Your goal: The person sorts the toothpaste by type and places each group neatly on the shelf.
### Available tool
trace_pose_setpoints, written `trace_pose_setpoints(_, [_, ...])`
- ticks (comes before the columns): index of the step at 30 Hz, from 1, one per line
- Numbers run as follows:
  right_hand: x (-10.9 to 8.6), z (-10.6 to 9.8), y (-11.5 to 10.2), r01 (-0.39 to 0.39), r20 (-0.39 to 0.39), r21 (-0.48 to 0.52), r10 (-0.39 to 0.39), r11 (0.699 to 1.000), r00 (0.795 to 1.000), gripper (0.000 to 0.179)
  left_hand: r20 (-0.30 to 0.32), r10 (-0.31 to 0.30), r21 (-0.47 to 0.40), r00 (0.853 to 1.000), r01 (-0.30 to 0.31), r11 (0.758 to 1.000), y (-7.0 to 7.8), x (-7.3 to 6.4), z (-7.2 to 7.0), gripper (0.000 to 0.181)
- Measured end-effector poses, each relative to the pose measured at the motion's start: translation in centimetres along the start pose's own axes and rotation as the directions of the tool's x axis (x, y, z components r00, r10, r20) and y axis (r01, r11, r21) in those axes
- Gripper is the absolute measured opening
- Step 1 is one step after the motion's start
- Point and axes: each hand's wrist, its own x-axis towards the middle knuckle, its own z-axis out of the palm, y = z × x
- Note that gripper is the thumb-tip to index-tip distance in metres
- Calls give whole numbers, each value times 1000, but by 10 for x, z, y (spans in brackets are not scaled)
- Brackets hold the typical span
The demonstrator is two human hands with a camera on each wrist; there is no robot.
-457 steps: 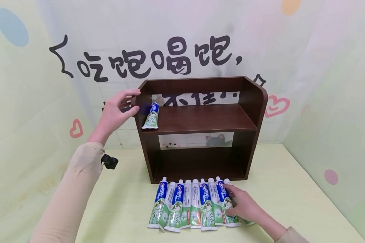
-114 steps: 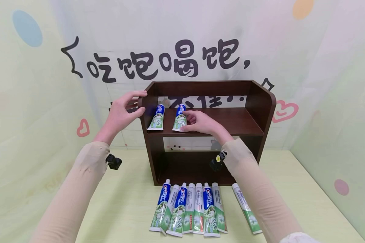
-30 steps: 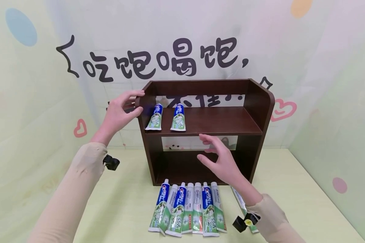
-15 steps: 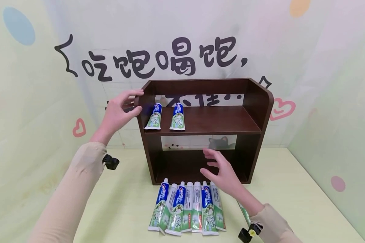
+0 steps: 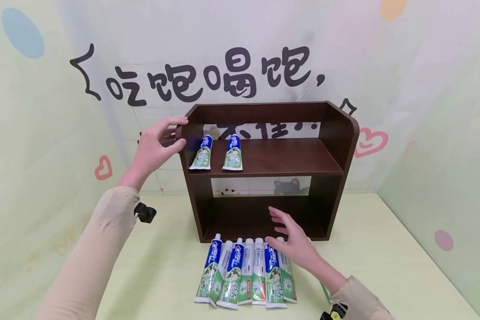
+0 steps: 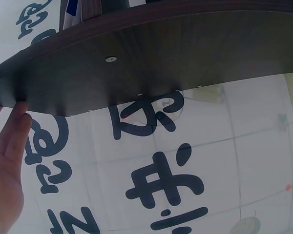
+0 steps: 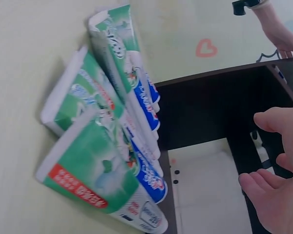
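Note:
My left hand holds the upper left side panel of a dark brown two-tier wooden shelf, fingers and thumb at its edge. In the left wrist view, fingers meet that panel's outer face. My right hand hovers with spread fingers, holding nothing, before the lower tier, overlapping the caps at the row's right end. Two blue-green Crest toothpaste tubes, one at the left end and another to its right, stand on the upper tier. Several toothpaste tubes lie side by side in front of the shelf, caps towards it.
One more tube lies apart on the right, mostly hidden by my right forearm. The pale table runs back to a printed backdrop behind the shelf. Black wrist cameras are strapped to my sleeves.
A second Crest tube, earlier in the row, now stands on the upper tier. My right hand has let go of it and moved down towards the row. The left hand stays at the panel.

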Motion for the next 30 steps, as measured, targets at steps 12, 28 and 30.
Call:
trace_pose_setpoints(12, [-14, 13, 16, -121, 49, 14, 120, 993, 992, 77, -1, -2, 9, 1000, 2, 1000, -6, 1, 0, 43])
trace_pose_setpoints(28, [-33, 20, 29, -200, 176, 20, 193, 980, 965, 80, -3, 5, 18, 1000, -5, 1000, -31, 6, 4, 46])
trace_pose_setpoints(30, [-34, 21, 30, -204, 185, 11, 199, 979, 962, 82, -2, 7, 18, 1000, -7, 1000, -31, 6, 3, 46])
